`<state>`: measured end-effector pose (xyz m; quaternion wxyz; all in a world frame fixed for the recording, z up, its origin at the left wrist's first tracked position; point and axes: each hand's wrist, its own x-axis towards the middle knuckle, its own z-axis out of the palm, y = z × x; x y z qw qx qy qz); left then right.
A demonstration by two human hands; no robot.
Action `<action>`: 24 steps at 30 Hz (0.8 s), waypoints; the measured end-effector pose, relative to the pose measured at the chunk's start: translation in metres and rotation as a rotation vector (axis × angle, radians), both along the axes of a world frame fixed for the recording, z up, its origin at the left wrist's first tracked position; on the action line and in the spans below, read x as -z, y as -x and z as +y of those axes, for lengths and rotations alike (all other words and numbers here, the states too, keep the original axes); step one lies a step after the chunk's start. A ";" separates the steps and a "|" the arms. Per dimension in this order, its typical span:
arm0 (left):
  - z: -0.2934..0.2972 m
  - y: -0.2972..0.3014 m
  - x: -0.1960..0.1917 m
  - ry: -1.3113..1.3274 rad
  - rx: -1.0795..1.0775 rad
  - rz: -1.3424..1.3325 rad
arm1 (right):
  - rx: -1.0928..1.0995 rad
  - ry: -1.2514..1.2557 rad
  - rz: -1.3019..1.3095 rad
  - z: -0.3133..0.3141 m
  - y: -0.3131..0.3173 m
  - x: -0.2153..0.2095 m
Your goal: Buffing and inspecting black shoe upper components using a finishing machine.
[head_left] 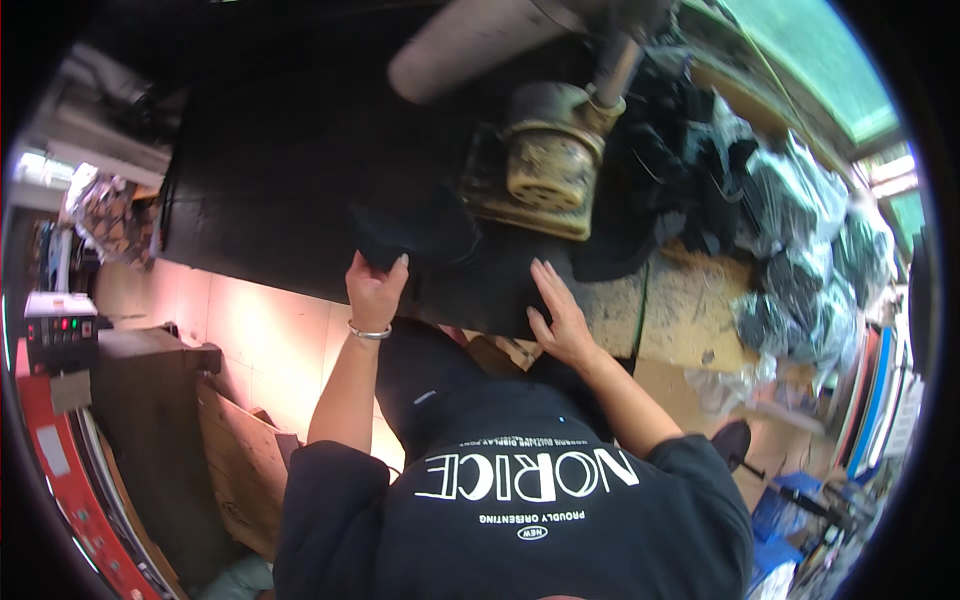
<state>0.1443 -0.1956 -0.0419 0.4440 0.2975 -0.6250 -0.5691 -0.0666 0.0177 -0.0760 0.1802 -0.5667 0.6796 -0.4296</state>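
My left hand (376, 292), with a silver bangle at the wrist, pinches the near edge of a black, limp piece of material (410, 232), perhaps cloth. The piece lies over the dark work table (270, 190), and its outline blends into the black surface. My right hand (566, 322) lies open, fingers stretched, at the right edge of a flat dark sheet (480, 290) near the table's front. Just beyond both hands stands a worn yellowish machine head (550, 165) on a square base plate; it is slightly blurred.
A thick pale machine arm (470, 45) reaches over the table. Clear plastic bags (795, 200) and black scraps (680, 170) are heaped at the right, beside a worn wooden board (695, 310). A red machine (60, 430) and brown boards (235, 450) stand at the lower left.
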 end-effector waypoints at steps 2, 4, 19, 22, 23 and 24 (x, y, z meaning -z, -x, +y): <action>-0.032 -0.005 -0.015 0.083 -0.033 0.033 | -0.022 -0.013 -0.026 -0.007 -0.003 0.018; -0.061 -0.005 -0.033 0.169 -0.062 0.067 | -0.060 -0.071 0.192 -0.007 -0.006 0.028; -0.132 0.044 -0.096 0.329 -0.167 0.012 | -0.067 -0.075 0.303 -0.011 -0.011 0.025; -0.133 0.046 -0.103 0.318 -0.163 0.069 | -0.069 -0.077 0.310 -0.012 -0.012 0.025; -0.132 0.047 -0.106 0.329 -0.164 0.060 | -0.072 -0.078 0.313 -0.011 -0.011 0.026; -0.130 0.049 -0.109 0.339 -0.165 0.051 | -0.070 -0.078 0.318 -0.011 -0.011 0.026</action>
